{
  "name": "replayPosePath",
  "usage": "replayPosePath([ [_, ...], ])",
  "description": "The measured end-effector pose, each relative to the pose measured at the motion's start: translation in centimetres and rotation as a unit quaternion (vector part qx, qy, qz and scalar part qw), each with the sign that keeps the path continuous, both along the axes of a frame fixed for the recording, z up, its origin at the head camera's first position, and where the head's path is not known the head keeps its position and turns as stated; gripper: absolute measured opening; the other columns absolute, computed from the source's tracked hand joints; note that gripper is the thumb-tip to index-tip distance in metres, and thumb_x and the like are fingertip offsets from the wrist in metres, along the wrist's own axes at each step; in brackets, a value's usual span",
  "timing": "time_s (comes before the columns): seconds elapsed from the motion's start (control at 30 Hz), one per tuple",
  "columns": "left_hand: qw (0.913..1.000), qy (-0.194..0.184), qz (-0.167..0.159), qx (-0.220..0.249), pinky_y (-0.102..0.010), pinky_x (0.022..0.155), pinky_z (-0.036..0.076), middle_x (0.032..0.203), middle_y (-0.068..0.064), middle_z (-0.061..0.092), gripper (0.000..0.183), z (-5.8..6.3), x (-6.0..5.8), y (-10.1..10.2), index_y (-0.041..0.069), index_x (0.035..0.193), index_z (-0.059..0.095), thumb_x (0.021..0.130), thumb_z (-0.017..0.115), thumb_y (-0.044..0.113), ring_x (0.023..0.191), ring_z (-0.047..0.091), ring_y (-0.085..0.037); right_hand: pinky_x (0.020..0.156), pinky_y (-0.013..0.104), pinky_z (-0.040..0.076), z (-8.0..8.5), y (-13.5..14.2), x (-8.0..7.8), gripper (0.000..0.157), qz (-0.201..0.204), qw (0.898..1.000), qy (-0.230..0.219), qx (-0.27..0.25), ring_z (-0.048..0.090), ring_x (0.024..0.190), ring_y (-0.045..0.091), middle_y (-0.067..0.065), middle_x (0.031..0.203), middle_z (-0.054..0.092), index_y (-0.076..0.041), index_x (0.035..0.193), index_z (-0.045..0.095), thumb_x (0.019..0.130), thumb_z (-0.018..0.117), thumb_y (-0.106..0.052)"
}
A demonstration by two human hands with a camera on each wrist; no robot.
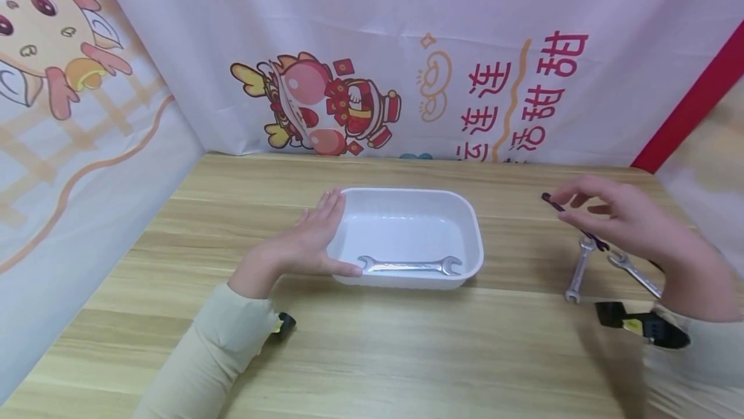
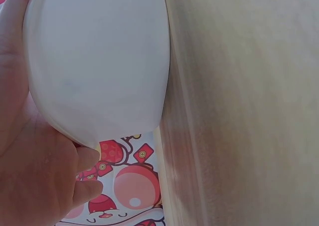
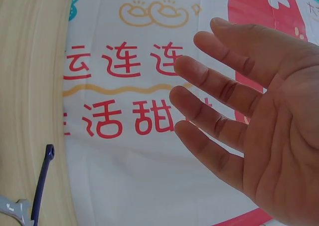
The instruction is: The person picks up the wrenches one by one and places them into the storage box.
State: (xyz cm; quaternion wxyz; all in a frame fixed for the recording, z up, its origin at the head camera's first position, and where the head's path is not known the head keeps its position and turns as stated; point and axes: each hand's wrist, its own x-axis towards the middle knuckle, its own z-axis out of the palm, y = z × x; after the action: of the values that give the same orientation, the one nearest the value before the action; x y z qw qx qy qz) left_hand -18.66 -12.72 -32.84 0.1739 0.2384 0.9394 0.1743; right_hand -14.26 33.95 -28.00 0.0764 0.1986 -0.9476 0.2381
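A white tray (image 1: 407, 282) stands on the table with a silver open-ended wrench (image 1: 409, 266) lying in it along the near wall. My left hand (image 1: 310, 238) rests at the tray's left end, fingers straight and thumb over the near corner. In the left wrist view, its palm lies along the tray's rim. My right hand (image 1: 624, 212) is over a dark purple wrench (image 1: 553, 203) on the right. The right wrist view shows that hand with fingers spread and nothing in them, and the dark wrench (image 3: 42, 186) on the table.
Two silver wrenches lie near the right hand: one (image 1: 579, 272) by the dark wrench's near end, another (image 1: 638, 275) partly hidden by the wrist. A printed cloth (image 1: 360, 19) hangs behind the wooden table (image 1: 407, 354) and along its sides.
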Motion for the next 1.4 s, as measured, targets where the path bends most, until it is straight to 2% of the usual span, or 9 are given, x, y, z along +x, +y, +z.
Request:
replayPosePath([
  [0.1,1.0000,0.004,-0.002,0.001,-0.057,0.123,0.002,0.167,-0.005,-0.018,0.134,0.0,0.0,0.0,0.011,0.159,-0.010,0.073,0.074,0.070,0.155,-0.017,-0.023,0.074,0.011,0.049,-0.1,0.4,-0.1,0.025,-0.001,1.000,-0.004,0.017,0.051,0.091,-0.009,-0.021,0.104,0.061,-0.016,0.113,0.068,0.089,0.074,-0.013],
  [0.3,1.0000,0.008,-0.005,-0.002,-0.057,0.123,0.002,0.168,-0.006,-0.017,0.135,-0.1,-0.1,0.0,0.011,0.159,-0.010,0.071,0.072,0.073,0.155,-0.016,-0.024,0.072,0.016,0.051,-0.3,1.0,-0.3,0.027,-0.003,1.000,-0.003,0.030,0.052,0.091,-0.008,-0.010,0.106,0.065,-0.016,0.113,0.069,0.087,0.075,-0.012],
  [0.5,1.0000,0.006,-0.003,-0.003,-0.057,0.124,0.002,0.168,-0.006,-0.017,0.136,-0.1,0.0,-0.1,0.012,0.159,-0.011,0.071,0.070,0.076,0.155,-0.016,-0.024,0.070,0.018,0.052,-0.7,1.8,-0.7,0.027,-0.003,0.999,0.002,0.037,0.052,0.089,-0.009,-0.025,0.103,0.059,-0.016,0.112,0.069,0.087,0.076,-0.011],
  [0.57,1.0000,0.005,-0.003,-0.003,-0.057,0.124,0.002,0.168,-0.006,-0.017,0.136,-0.1,0.0,-0.1,0.012,0.159,-0.011,0.071,0.070,0.076,0.155,-0.016,-0.024,0.069,0.017,0.052,-0.9,2.2,-0.8,0.027,-0.002,0.999,0.000,0.038,0.051,0.089,-0.011,-0.026,0.103,0.059,-0.015,0.112,0.069,0.087,0.076,-0.010],
  [0.8,1.0000,0.002,0.001,-0.003,-0.055,0.124,0.000,0.167,-0.004,-0.019,0.136,0.0,0.0,0.0,0.013,0.159,-0.013,0.072,0.072,0.073,0.155,-0.017,-0.023,0.066,0.017,0.050,-1.3,2.9,-0.9,0.032,-0.015,0.999,-0.038,0.035,0.045,0.089,-0.017,0.011,0.115,0.066,-0.008,0.117,0.067,0.086,0.076,-0.005],
  [1.0,1.0000,0.001,0.001,0.000,-0.054,0.124,0.000,0.167,-0.004,-0.019,0.137,-0.1,0.0,0.2,0.012,0.159,-0.012,0.070,0.072,0.074,0.155,-0.017,-0.022,0.067,0.016,0.051,-1.8,3.5,-1.0,0.034,-0.018,0.998,-0.045,0.037,0.045,0.088,-0.019,0.014,0.113,0.068,-0.006,0.115,0.069,0.083,0.078,-0.004],
  [1.17,1.0000,0.001,-0.001,0.000,-0.054,0.124,-0.001,0.167,-0.004,-0.019,0.136,-0.2,0.0,0.2,0.013,0.159,-0.012,0.071,0.072,0.074,0.155,-0.017,-0.022,0.072,0.041,0.057,-2.4,4.3,-0.8,0.033,-0.032,0.996,-0.067,0.056,0.047,0.084,-0.017,0.013,0.111,0.068,-0.007,0.113,0.069,0.082,0.081,-0.010],
  [1.27,1.0000,0.000,0.000,0.002,-0.053,0.124,-0.001,0.167,-0.003,-0.020,0.136,-0.2,0.0,0.1,0.012,0.159,-0.012,0.071,0.072,0.074,0.155,-0.018,-0.022,0.073,0.055,0.056,-2.6,4.8,-0.7,0.035,-0.035,0.993,-0.089,0.071,0.046,0.083,-0.017,0.015,0.112,0.068,-0.004,0.114,0.068,0.082,0.081,-0.011],
  [1.4,1.0000,0.002,-0.001,0.002,-0.053,0.124,-0.001,0.167,-0.004,-0.019,0.135,-0.1,0.0,0.1,0.012,0.159,-0.011,0.072,0.072,0.073,0.155,-0.017,-0.022,0.075,0.057,0.056,-2.9,5.4,-0.5,0.038,-0.034,0.990,-0.110,0.083,0.046,0.083,-0.014,0.015,0.113,0.068,-0.004,0.116,0.067,0.082,0.081,-0.011],
])
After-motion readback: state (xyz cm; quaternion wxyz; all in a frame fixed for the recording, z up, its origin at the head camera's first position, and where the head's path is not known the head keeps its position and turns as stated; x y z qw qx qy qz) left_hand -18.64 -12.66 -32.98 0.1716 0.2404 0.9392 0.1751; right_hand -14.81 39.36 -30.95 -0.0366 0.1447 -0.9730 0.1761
